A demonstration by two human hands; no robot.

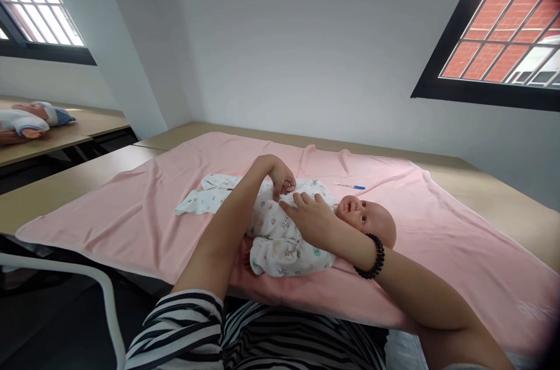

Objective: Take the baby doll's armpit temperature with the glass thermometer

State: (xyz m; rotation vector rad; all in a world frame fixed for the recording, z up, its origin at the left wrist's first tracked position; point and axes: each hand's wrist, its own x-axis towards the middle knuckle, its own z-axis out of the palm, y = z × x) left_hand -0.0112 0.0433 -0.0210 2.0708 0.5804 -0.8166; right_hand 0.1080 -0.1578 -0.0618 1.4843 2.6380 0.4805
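Doll garment fastening under way.
Baby doll (306, 224) supine on pink blanket (437, 230); left hand (280, 177) pinching romper (280, 241) front at chest; right hand (312, 218) spread flat, steadying; advise keeping fabric taut.

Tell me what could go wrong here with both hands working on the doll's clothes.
1. The doll lies near the front edge of the table; a hard tug on its clothes might slide it toward the edge.
2. The blanket hangs over that edge, so leaning on it could drag everything forward.
3. The thin stick beside the doll's head could be swept off by the right hand or left hand.
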